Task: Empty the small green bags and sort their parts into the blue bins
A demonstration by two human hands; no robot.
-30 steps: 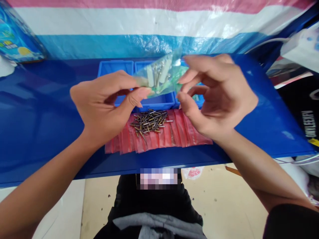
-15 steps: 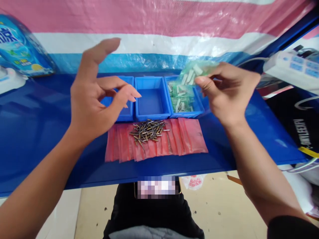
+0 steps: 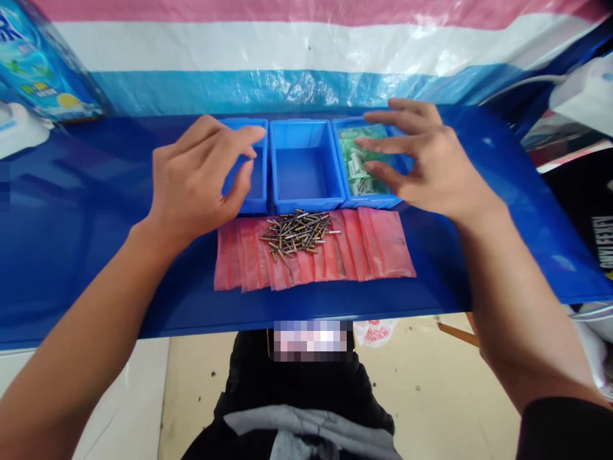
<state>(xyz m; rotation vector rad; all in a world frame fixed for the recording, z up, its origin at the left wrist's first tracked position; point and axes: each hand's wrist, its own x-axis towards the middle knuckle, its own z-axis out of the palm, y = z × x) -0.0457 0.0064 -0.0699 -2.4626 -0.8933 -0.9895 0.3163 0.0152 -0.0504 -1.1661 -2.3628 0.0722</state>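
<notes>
1. Below the table's near edge, the person's lap shows dark clothing with a grey fold of fabric and a pixelated patch. A tiled floor lies beyond it.
2. On the blue table, a row of overlapping red plastic bags lies flat, fanned side by side.
3. A loose heap of metal pop rivets sits on top of the red bags, at their middle.
4. The left hand is open and empty, with its fingers curved over the left blue bin. The right hand is also open and empty, its fingers spread above the right blue bin. Neither grips anything.
5. Three blue bins stand in a row, just behind the red bags. The middle blue bin shows only its bare floor.
6. Clear green-tinted bags of small pale parts lie inside the right bin, beneath the right hand's fingers.
7. Farther back, a detergent package stands at the left, before a striped pink, white and blue tarp.
</notes>
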